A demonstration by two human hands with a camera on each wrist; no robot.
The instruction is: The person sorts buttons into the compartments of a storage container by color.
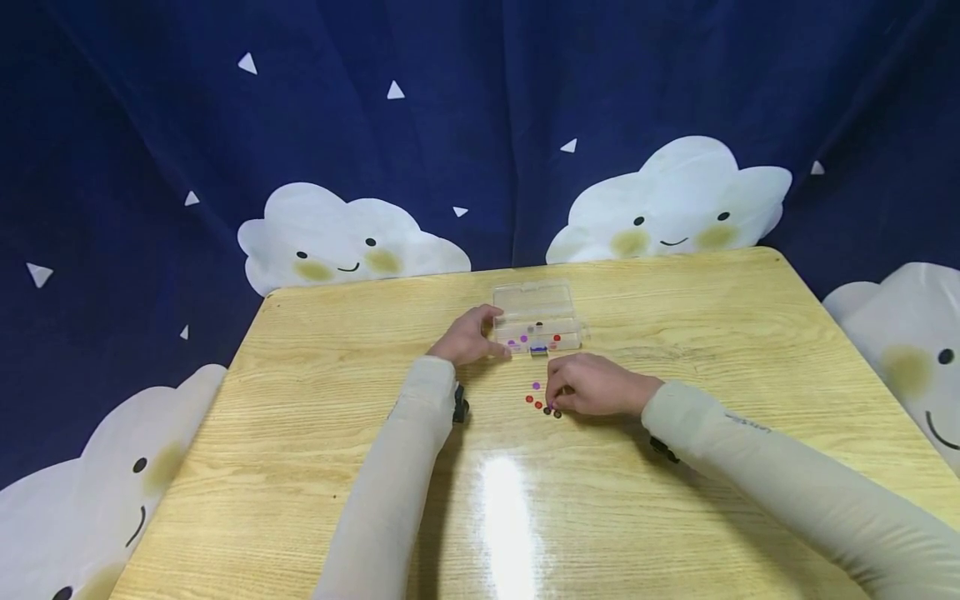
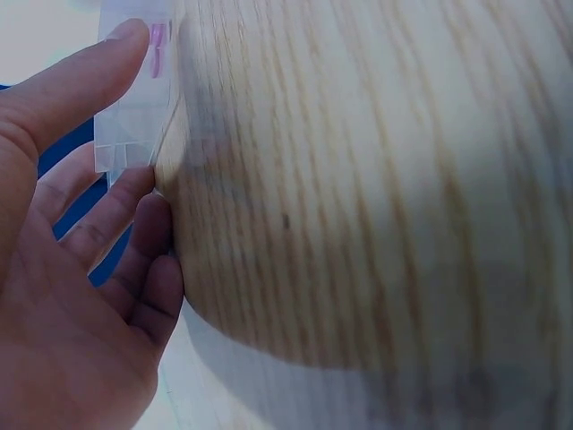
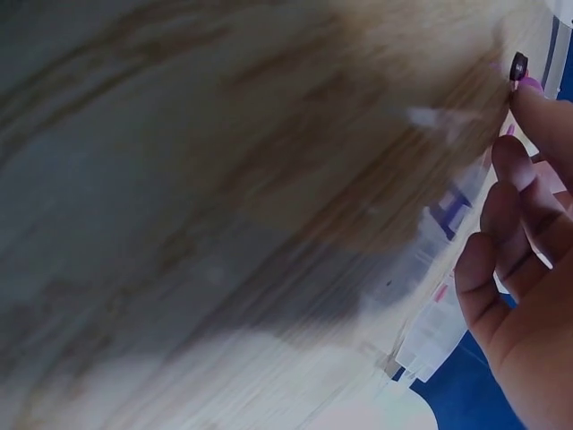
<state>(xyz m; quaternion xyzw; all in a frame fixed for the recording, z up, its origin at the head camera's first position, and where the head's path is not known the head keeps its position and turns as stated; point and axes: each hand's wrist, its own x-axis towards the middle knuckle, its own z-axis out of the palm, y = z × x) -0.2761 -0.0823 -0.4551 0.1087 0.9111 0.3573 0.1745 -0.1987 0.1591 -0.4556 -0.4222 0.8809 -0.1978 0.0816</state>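
A clear plastic box (image 1: 537,330) stands with its lid (image 1: 532,297) raised at the back; several purple, red and dark small round pieces lie inside. My left hand (image 1: 467,336) grips the box's left end, thumb at the front and fingers farther back. In the left wrist view, the thumb (image 2: 98,76) lies against the clear wall. In front of the box, my right hand (image 1: 596,385) pinches a small purple piece (image 3: 530,83) at its fingertips, low over the table. Close by lie dark pieces (image 1: 557,414), red pieces (image 1: 529,399) and another purple piece (image 1: 536,386).
The box and loose pieces are on a light wood-grain table (image 1: 315,467). A bluish-purple latch (image 1: 538,351) sits on the box's front. Behind the table hangs a dark blue curtain (image 1: 450,125) with white clouds. A bright reflection marks the near tabletop.
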